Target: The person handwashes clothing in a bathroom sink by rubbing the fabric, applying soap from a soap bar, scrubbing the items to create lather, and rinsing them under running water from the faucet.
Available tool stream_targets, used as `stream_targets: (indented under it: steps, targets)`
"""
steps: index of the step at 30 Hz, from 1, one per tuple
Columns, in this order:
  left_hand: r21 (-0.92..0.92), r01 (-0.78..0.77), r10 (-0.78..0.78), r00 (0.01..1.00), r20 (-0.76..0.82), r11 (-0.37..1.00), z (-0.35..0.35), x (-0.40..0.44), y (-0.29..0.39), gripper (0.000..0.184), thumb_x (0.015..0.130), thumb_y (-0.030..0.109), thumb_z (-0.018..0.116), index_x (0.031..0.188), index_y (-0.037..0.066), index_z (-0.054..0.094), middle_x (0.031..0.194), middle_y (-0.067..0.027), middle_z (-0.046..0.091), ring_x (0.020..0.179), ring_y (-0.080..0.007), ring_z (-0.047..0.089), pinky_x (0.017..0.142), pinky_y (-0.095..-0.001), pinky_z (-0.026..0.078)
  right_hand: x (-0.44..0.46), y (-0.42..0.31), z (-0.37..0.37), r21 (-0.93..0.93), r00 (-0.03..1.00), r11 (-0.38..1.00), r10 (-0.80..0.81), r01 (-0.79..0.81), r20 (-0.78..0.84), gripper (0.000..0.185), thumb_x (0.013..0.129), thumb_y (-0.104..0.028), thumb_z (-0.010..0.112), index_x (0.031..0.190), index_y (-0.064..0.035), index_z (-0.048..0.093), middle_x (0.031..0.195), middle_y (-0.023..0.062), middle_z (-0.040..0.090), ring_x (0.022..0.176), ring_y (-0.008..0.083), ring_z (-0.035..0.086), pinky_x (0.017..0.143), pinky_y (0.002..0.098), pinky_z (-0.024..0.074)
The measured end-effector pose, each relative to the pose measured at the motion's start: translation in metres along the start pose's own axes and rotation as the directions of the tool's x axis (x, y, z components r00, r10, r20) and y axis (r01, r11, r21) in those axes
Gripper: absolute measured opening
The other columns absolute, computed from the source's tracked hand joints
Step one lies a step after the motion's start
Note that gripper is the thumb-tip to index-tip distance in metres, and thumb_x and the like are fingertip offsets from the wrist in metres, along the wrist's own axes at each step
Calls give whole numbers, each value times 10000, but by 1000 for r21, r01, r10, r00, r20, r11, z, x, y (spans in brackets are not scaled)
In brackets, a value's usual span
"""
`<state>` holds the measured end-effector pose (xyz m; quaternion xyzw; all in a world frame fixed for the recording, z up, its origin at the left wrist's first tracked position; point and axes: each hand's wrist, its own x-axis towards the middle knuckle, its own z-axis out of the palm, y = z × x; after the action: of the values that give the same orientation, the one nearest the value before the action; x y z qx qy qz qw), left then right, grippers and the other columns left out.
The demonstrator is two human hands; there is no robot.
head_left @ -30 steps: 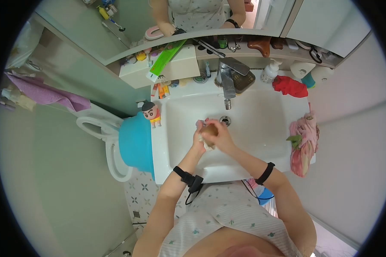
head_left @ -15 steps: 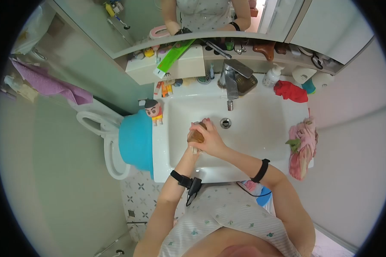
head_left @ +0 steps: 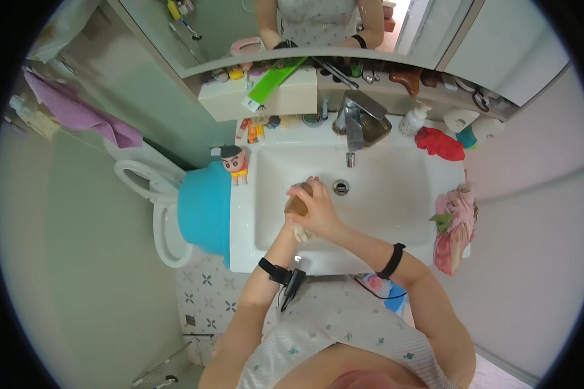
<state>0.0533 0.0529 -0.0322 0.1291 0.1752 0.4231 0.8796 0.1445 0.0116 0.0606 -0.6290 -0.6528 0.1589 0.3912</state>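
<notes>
Head view: the right hand (head_left: 319,212) is gripping a brown block (head_left: 297,205) above the white sink (head_left: 396,181), left of the drain (head_left: 341,187). The left hand (head_left: 290,219) is mostly hiding underneath, so I can't see whether it is gripping too. A pale, crumpled thing (head_left: 301,234) is poking out between the wrists.

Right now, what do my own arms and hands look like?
Your left forearm wears a black strap with a dark, boxy device attached; your right forearm wears a black band. No sleeves cover either forearm, and no gloves show.
</notes>
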Motion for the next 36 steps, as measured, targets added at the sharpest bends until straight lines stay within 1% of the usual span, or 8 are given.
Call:
stream_targets:
  steps: [7,9,13,18,24,29,32,36]
  targets:
    - [190,332,-293,933,-208,924,26,-13,40,728,842,653,282,1210,50,458,1093,-109,576,982,-245,577,837,-386,490,10,103,-4,372,846,763,508,-528,160,510,674,-330,734,1111,-170,528,1084,99,506,995,235,530,769,383,465]
    - [393,385,-312,920,-239,835,23,-10,54,831,801,722,224,1219,43,457,1130,-115,557,1029,-237,552,864,-375,468,5,87,-30,646,600,181,608,-742,519,505,701,-354,726,1112,-139,527,1060,57,535,938,187,560,732,332,481]
    - [676,426,-360,900,-247,602,40,-10,60,926,759,771,156,1259,33,408,1204,-114,504,1069,-233,521,886,-393,441,-1,70,-27,707,628,142,600,-693,495,500,701,-312,730,1114,-115,529,1062,45,544,935,181,561,757,334,479]
    - [339,489,-455,872,-178,804,42,-19,38,886,785,743,192,1325,51,319,1276,-104,442,1127,-234,477,919,-399,410,4,41,-1,185,882,863,461,-471,95,494,674,-303,735,1107,-162,542,1018,131,503,917,269,560,752,373,473]
    - [246,308,-288,951,-116,919,43,-17,42,759,855,631,305,1367,71,270,1311,-82,416,1229,-220,375,1025,-384,300,-4,28,15,239,975,946,222,-220,17,539,611,-297,749,1092,-165,546,988,171,508,897,328,516,812,402,439]
    - [401,190,-137,978,-157,896,23,-9,41,637,910,515,350,1352,57,309,1309,-63,435,1239,-206,373,1013,-366,323,8,93,9,534,753,561,607,-633,255,585,643,-321,776,1125,-123,512,1082,95,540,957,222,548,773,333,469]
    - [966,-120,5,993,122,228,-13,5,51,576,901,447,434,1339,83,345,1337,-93,414,1227,-218,402,967,-355,380,-4,106,-5,566,653,391,648,-726,391,605,660,-303,786,1155,-124,489,1081,66,533,960,172,549,765,303,476]
    - [698,228,-234,834,-499,-679,-35,33,73,591,769,285,604,1308,156,396,1389,-130,337,1260,-259,352,970,-369,373,-6,116,-23,536,623,369,650,-759,435,624,653,-291,790,1162,-105,479,1088,73,535,981,188,536,773,312,470]
